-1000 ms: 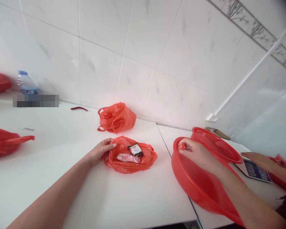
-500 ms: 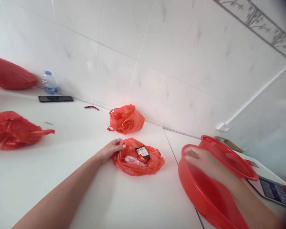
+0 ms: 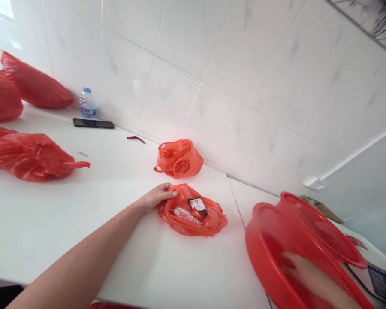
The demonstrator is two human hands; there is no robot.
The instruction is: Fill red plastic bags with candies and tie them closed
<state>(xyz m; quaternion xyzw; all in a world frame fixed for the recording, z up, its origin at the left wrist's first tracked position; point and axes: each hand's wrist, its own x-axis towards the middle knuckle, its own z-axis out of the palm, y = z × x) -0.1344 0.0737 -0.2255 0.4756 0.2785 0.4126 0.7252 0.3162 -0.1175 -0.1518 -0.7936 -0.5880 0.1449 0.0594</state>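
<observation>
Head view: the open red bag [image 3: 193,214] of packets [image 3: 197,207] is pinched at its near-left rim by the left hand [image 3: 157,197], while the right hand [image 3: 304,274], lying flat and empty, is seen inside the red basket [image 3: 260,244] right of the bag, so a packet is judged next to be lifted out.

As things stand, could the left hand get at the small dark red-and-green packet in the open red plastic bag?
Probably yes: the left hand grips the open red plastic bag at its edge, and the small dark red-and-green packet lies uncovered just beyond.

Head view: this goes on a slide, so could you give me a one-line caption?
Left hand grips an open red bag of packets; right hand reaches into a red basket.
</observation>
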